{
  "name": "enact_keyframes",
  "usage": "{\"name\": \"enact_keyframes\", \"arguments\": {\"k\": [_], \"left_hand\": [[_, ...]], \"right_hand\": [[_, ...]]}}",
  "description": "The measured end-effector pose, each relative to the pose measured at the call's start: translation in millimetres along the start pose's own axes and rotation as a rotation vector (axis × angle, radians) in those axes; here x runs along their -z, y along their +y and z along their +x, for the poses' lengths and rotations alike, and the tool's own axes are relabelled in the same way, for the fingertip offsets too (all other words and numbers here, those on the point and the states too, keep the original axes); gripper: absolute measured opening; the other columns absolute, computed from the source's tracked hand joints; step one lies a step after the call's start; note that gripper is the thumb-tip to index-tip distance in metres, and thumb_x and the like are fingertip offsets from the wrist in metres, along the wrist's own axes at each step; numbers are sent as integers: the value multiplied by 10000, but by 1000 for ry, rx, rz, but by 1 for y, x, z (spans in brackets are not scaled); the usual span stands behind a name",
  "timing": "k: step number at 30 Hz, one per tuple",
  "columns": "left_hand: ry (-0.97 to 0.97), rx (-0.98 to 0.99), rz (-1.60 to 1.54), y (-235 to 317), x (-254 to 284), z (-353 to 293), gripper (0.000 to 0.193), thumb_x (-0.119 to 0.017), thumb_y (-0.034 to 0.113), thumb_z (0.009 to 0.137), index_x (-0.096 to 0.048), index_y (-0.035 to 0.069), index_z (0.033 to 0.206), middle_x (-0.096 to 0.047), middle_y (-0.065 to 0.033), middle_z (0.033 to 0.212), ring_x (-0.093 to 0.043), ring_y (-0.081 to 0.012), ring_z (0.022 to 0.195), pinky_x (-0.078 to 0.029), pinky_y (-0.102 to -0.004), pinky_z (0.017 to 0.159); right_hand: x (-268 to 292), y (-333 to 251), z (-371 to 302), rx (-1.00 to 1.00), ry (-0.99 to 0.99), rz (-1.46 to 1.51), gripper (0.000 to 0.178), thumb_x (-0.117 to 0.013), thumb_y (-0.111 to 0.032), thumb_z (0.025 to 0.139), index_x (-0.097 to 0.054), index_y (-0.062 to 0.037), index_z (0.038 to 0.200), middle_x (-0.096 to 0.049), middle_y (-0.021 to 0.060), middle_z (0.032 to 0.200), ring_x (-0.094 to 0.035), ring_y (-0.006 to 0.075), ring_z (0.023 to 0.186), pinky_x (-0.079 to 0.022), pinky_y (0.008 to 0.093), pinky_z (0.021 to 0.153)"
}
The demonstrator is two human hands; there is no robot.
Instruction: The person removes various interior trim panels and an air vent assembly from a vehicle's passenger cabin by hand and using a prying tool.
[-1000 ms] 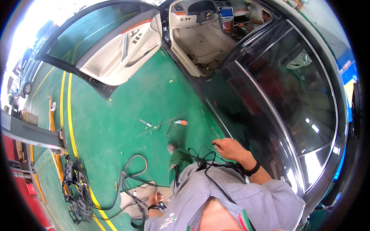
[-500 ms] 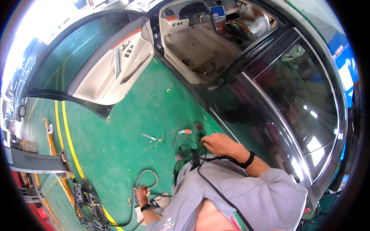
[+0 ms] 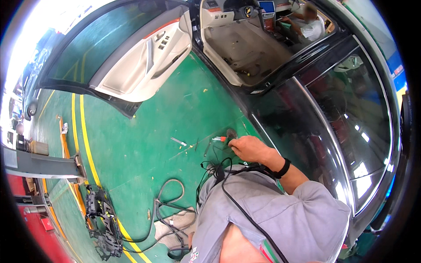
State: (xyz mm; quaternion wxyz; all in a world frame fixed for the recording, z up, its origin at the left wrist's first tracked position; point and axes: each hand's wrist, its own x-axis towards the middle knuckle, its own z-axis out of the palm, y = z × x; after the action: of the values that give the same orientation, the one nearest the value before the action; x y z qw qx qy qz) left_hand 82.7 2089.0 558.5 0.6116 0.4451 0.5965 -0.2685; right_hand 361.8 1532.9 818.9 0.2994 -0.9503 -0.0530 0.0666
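My right hand [image 3: 251, 148] hovers in front of my waist, its fingers curled closed. Whatever may be inside them is hidden. A black band circles that wrist. Just beyond the fingertips, on the green floor, lies a small orange-and-silver item [image 3: 219, 138], close to my shoe [image 3: 231, 133]. A tangle of thin black cables [image 3: 218, 170] hangs at my waist, and one black cable [image 3: 245, 212] runs up over my grey shirt. My left hand is out of sight at the lower edge; only a sliver of skin shows there. Nearby, a dark hose [image 3: 182, 188] lies looped across a beige mat [image 3: 173, 228].
A dark car's open front door [image 3: 142, 65] reaches out at upper left. Its stripped, beige cabin floor [image 3: 245, 44] shows, with a person [image 3: 309, 28] at the far side. A black frame part [image 3: 103, 223] lies lower left, near a grey lift arm [image 3: 41, 164].
My left hand, earlier beside the hose, has dropped back out of sight. My right hand has risen slightly in the picture and stays closed. The view has shifted, moving the car rightward.
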Motion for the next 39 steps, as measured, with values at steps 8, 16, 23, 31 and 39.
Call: {"name": "enact_keyframes", "arguments": {"k": [8,16,23,31,39], "left_hand": [[-188,-161,-57,93,14,21,274,-429,289,962,-612,92,913,-658,-73,869,-665,-250,767,-528,-376,659],[-42,-129,26,121,-4,20,310,-415,322,994,-559,49,1019,-633,-98,930,-659,-252,799,-516,-403,668],[-219,-9,111,104,-3,47,326,-385,311,1009,-533,24,1052,-624,-122,917,-646,-273,716,-515,-406,621],[-93,1,117,86,-62,-20,283,-367,269,986,-524,62,874,-562,-78,732,-593,-235,660,-499,-361,611],[2,86,288,101,-67,5,296,-354,272,996,-528,39,940,-595,-101,767,-594,-244,652,-504,-371,617]], "right_hand": [[0,-6,4,14,-14,-18,192,-521,-164,921,-647,-43,1002,-675,222,831,-649,421,790,-507,528,712],[-11,1,0,-19,-2,41,226,-520,-179,931,-657,-40,1046,-691,222,898,-654,425,842,-515,524,761],[-1,18,-8,-105,13,9,238,-529,-194,935,-657,-43,1066,-695,218,919,-658,422,851,-521,521,764],[2,20,7,-81,13,-16,238,-527,-213,937,-660,-57,1057,-688,218,853,-653,431,800,-514,532,719],[10,41,14,-198,16,39,225,-511,-194,924,-676,-62,999,-673,234,816,-646,442,761,-506,544,702]]}}
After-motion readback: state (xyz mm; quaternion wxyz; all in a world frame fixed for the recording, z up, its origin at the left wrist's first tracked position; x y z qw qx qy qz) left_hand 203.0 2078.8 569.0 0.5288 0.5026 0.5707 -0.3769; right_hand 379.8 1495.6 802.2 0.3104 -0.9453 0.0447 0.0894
